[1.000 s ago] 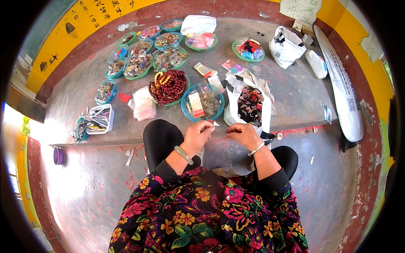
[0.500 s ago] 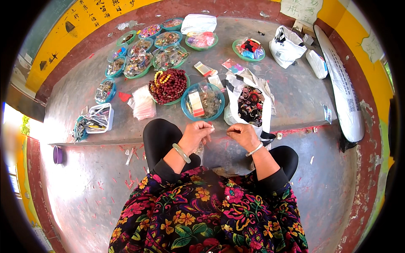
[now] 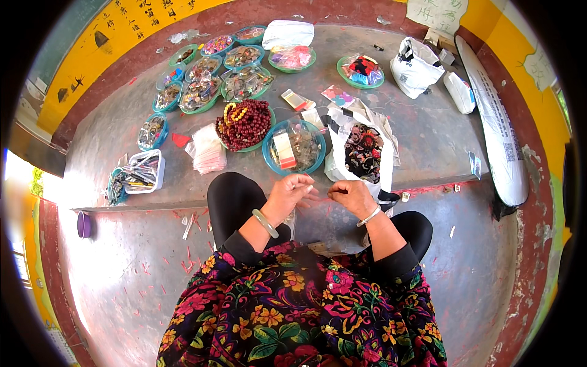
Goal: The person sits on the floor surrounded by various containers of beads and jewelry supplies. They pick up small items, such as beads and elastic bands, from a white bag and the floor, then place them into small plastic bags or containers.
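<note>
My left hand, with a pale bangle on its wrist, is raised over the gap between my knees. Its fingers are loosened and apart, slightly blurred, and I see nothing held in them. A short way to the right, my right hand keeps thumb and forefinger pinched; whatever may be between them is too small to make out. Just beyond the hands stands a blue bowl of small clear packets with a red-and-white card. Beside it, a white bag gapes open, full of dark, colourful small pieces.
Red beads heap in a green bowl, near a stack of clear pinkish bags. Several filled bowls cluster at the far left. Pens fill a white basket. White bags and a long wrapped roll lie right.
My left hand's fingers have loosened from a pinch on a small white bit, which no longer shows there. My right hand stays almost in place, still pinched.
</note>
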`<action>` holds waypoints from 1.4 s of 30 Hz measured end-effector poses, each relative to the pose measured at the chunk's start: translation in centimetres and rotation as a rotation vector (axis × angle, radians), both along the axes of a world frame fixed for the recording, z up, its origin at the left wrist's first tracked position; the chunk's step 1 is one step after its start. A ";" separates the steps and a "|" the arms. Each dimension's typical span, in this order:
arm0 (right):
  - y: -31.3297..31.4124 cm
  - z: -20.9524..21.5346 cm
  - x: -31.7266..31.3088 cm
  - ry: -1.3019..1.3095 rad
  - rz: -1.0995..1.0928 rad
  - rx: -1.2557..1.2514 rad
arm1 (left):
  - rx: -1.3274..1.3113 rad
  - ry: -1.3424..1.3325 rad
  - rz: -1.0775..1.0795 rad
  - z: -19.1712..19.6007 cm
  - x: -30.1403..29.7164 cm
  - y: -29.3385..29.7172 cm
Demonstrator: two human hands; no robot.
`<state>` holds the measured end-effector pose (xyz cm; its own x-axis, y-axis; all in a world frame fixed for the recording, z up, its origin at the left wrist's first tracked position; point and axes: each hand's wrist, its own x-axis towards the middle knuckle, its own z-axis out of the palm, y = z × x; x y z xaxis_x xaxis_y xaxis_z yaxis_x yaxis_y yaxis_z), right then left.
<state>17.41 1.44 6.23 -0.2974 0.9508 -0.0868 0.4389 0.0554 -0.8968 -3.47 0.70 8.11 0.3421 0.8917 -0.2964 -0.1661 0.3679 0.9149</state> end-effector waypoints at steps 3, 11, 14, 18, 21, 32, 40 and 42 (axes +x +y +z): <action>0.0 0.2 0.0 0.010 0.029 -0.009 | 0.005 -0.010 0.003 -0.9 -0.2 0.1; 0.1 -0.5 0.2 0.015 0.008 -0.025 | -0.066 -0.042 -0.082 -0.6 -0.7 0.3; 0.1 -0.5 0.1 0.036 0.000 -0.065 | -0.071 -0.030 -0.068 -0.1 -0.6 0.2; 0.2 -0.8 0.2 0.067 0.004 -0.085 | -0.057 -0.033 -0.067 -0.8 -0.8 0.4; 0.3 -0.8 0.2 0.047 0.009 -0.132 | -0.013 0.024 -0.073 -1.3 -0.9 0.5; -0.3 0.5 -1.0 0.127 0.042 -0.078 | 0.890 0.850 -0.303 -2.7 0.7 -0.8; -0.5 0.3 -0.8 -0.037 0.172 -0.030 | 0.913 0.994 -0.526 -1.8 2.1 -2.0; -0.5 0.5 -0.5 -0.170 0.238 0.037 | 0.935 0.969 -0.519 -1.7 2.1 -2.1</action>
<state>16.94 0.93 6.70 -0.4967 0.8594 -0.1213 0.5532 0.2057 -0.8073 -1.40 -1.45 6.41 0.6882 0.7254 0.0168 0.6124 -0.5931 0.5226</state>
